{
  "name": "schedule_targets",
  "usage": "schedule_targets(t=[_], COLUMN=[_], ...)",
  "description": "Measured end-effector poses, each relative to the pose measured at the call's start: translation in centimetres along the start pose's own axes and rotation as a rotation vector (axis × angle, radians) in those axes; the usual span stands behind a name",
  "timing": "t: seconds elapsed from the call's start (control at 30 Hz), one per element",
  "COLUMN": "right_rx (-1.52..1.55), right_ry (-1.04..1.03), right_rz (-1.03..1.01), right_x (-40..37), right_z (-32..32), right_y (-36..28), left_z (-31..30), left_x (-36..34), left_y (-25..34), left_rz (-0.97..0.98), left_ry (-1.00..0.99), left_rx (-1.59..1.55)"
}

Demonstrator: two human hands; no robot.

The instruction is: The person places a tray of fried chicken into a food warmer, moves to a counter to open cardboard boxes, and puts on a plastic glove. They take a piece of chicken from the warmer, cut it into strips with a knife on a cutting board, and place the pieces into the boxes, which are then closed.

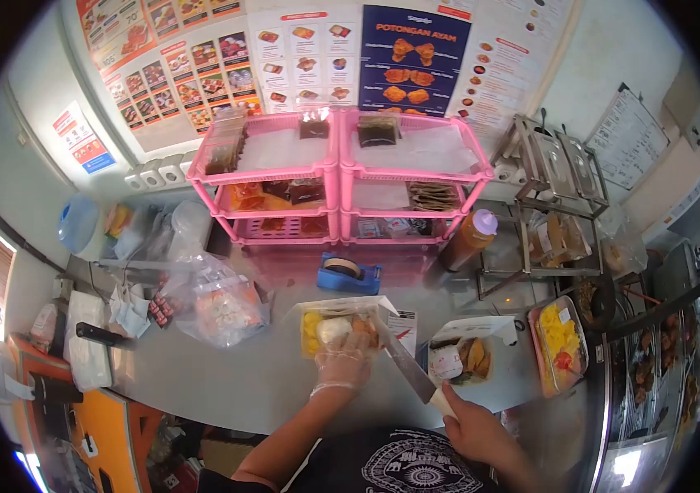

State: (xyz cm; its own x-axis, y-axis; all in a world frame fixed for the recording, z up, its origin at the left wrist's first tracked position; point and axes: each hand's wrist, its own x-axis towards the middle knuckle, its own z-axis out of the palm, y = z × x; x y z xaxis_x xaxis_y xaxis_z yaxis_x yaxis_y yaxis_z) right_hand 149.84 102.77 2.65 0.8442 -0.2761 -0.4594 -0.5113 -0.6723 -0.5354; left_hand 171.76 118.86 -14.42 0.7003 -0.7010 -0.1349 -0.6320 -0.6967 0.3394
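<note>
My left hand (345,363), in a clear plastic glove, reaches into an open food box (323,308) and touches the food there. Yellow food (311,331) fills the box's left side, a white round portion (334,330) sits beside it, and brown pieces (364,329) lie at the right. The fingertips are partly lost among the food. My bare right hand (471,425) is closed round the white handle of a large knife (408,368). Its blade slants up and left to the box's right edge. Farther right, a second open box (472,359) holds brown pieces and a white wrapped item.
Behind the boxes are a blue tape dispenser (349,274) and pink racks (338,170) with packets. A sauce bottle (472,238) stands right of them. Plastic bags (226,306) lie left; a tray of yellow food (561,345) and a metal rack (522,267) are right.
</note>
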Motion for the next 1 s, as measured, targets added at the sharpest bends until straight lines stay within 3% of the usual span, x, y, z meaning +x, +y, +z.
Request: schedule_targets(t=[0.1, 0.13, 0.2, 0.23, 0.27, 0.3, 0.33, 0.4, 0.5, 0.53, 0.63, 0.7, 0.77, 0.8, 0.83, 0.9, 1.0], right_rx=[0.147, 0.278, 0.563, 0.626, 0.693, 0.764, 0.863, 0.978, 1.127, 1.171, 1.203, 1.212, 1.254, 1.309, 1.295, 1.261, 1.334], right_ry=[0.046, -0.051, -0.195, -0.194, -0.175, -0.151, -0.138, -0.076, 0.031, 0.077, 0.281, 0.397, 0.477, 0.643, 0.672, 0.734, 0.852], right_rz=[-0.157, -0.051, 0.178, 0.185, 0.197, 0.202, 0.157, 0.184, 0.189, 0.216, 0.340, 0.445, 0.565, 0.603, 0.653, 0.747, 0.754], right_x=[-2.7, -3.8, -6.8, -8.7, -10.5, -12.6, -14.9, -20.3, -27.9, -30.7, -38.6, -43.4, -47.4, -48.6, -49.6, -51.4, -52.2], right_z=[-0.4, -0.9, -2.8, -3.3, -3.3, -3.1, -2.5, -2.9, -1.5, -0.6, 2.2, 4.0, 6.4, 8.2, 9.2, 10.7, 14.3], right_y=[4.1, 4.8, 6.3, 7.4, 9.0, 10.9, 12.8, 15.4, 20.3, 22.1, 25.9, 28.4, 30.5, 31.4, 31.9, 33.1, 35.8], left_z=[4.1, 4.6, 2.2, -1.1, -3.0, -2.3, -2.1, -1.4, -2.6, -0.1, 2.5, 3.9, 7.0, 8.7, 11.0, 17.9, 24.8], left_x=[0.8, 1.1, 1.2, 1.4, 0.6, 0.1, -0.1, -0.2, -1.4, -0.8, -0.1, -1.8, -2.9, -3.5, -4.1, -3.9, -4.8], left_y=[-1.1, -1.3, -0.3, 1.2, 2.7, 1.7, 2.4, 4.5, 14.2, 14.7, 23.5, 32.3, 39.8, 43.6, 46.9, 52.2, 60.0], left_rz=[0.101, 0.151, -0.068, -0.132, -0.062, 0.095, 0.078, 0.273, 0.304, 0.378, 0.594, 0.813, 1.010, 1.010, 1.004, 1.150, 1.331], left_ry=[0.204, 0.293, 0.042, -0.045, 0.102, 0.285, 0.342, 0.641, 0.622, 0.627, 0.384, 0.317, 0.091, -0.104, -0.295, -0.408, -0.334], left_rx=[0.199, 0.267, 0.163, 0.167, 0.174, -0.015, -0.016, -0.122, -0.484, -0.425, -0.408, -0.332, -0.430, -0.472, -0.509, -0.518, -0.170])
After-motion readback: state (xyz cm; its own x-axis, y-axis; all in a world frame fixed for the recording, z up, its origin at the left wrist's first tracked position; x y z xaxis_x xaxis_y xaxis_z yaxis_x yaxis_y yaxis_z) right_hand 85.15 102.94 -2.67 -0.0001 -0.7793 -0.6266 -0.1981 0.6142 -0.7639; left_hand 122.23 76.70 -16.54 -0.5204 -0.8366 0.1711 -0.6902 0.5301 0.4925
